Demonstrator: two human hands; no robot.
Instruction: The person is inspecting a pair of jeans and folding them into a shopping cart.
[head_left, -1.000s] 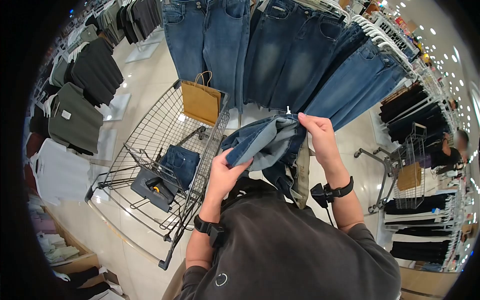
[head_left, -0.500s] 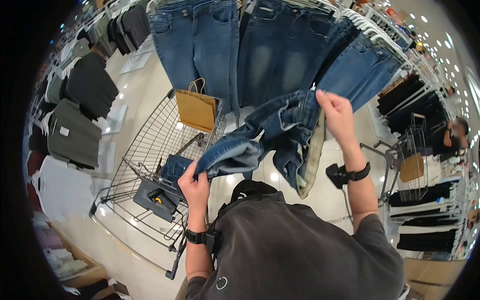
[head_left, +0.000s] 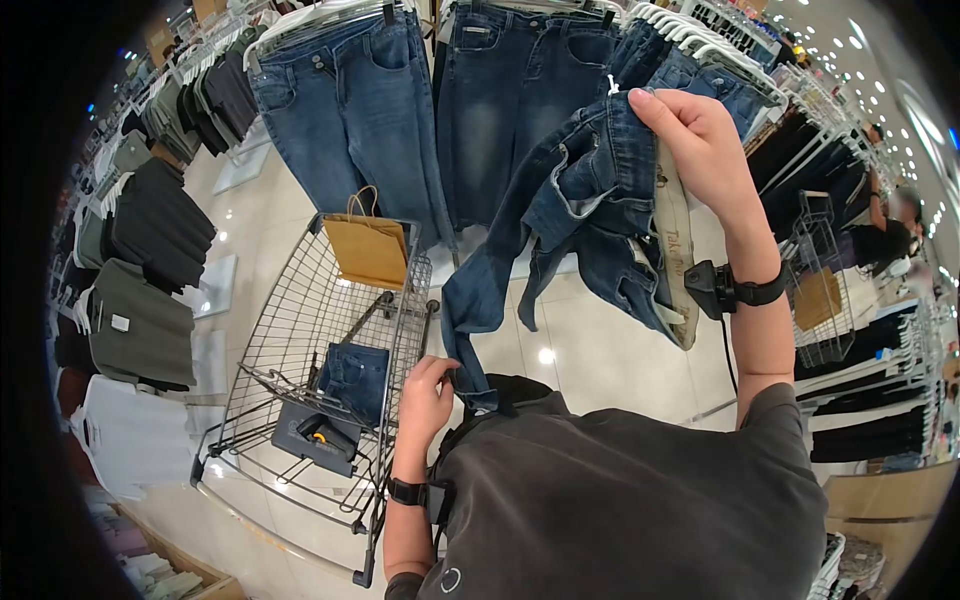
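Note:
A pair of dark blue jeans (head_left: 580, 200) hangs crumpled from my right hand (head_left: 695, 140), whose thumb and fingers pinch the waistband near a small white piece. A pale lettered strip runs along the right side of the jeans. The leg drops down to the left toward my left hand (head_left: 428, 395), whose fingers are curled at the lower end of the leg; whether they grip the cloth is hard to tell. Folded jeans (head_left: 355, 380) lie in the cart (head_left: 290, 330) to the left of that hand.
More jeans (head_left: 345, 120) hang on a rack ahead. A brown paper bag (head_left: 367, 250) stands at the cart's far end, and a dark device (head_left: 318, 437) lies near its handle. Shirts (head_left: 145, 320) hang on the left. At the right are another cart (head_left: 825, 290) and a person (head_left: 880, 240).
My right hand has risen with the jeans, which now hang lower on the left. My left hand has moved right and down, away from the raised leg cloth it held.

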